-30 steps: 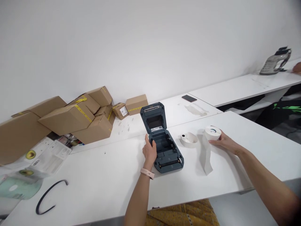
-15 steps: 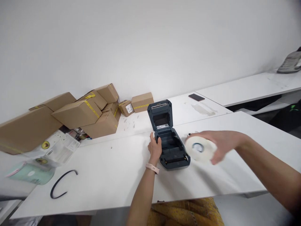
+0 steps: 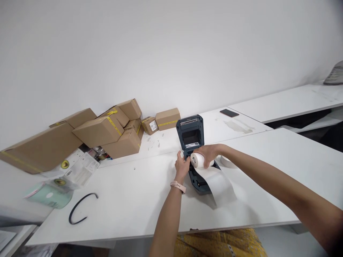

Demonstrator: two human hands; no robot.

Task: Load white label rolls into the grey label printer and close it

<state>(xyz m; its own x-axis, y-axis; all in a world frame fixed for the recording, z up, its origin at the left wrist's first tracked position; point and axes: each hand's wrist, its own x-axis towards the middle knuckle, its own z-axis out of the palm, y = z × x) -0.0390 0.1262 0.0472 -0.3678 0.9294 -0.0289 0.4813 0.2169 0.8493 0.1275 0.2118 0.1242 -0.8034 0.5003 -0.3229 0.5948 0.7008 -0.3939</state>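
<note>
A dark blue label printer (image 3: 190,137) stands open on the white table (image 3: 139,200), its lid tilted up. My right hand (image 3: 210,153) grips a white label roll (image 3: 199,160) and holds it over the printer's open bay. A loose strip of labels (image 3: 218,184) trails from the roll over the printer's front and onto the table. My left hand (image 3: 182,166), with a pink wristband, curls against the printer's left side and touches the end of the roll. A second white roll (image 3: 227,162) lies just behind my right forearm, mostly hidden.
Several cardboard boxes (image 3: 107,132) are piled at the back left by the wall. Papers (image 3: 77,171), a pale green bag (image 3: 49,198) and a black curved strap (image 3: 80,210) lie at left. A dark phone (image 3: 229,113) rests on the far table.
My right hand lifted the label roll from the table at right and carried it left over the open printer, its strip trailing. My left hand stayed at the printer's left side.
</note>
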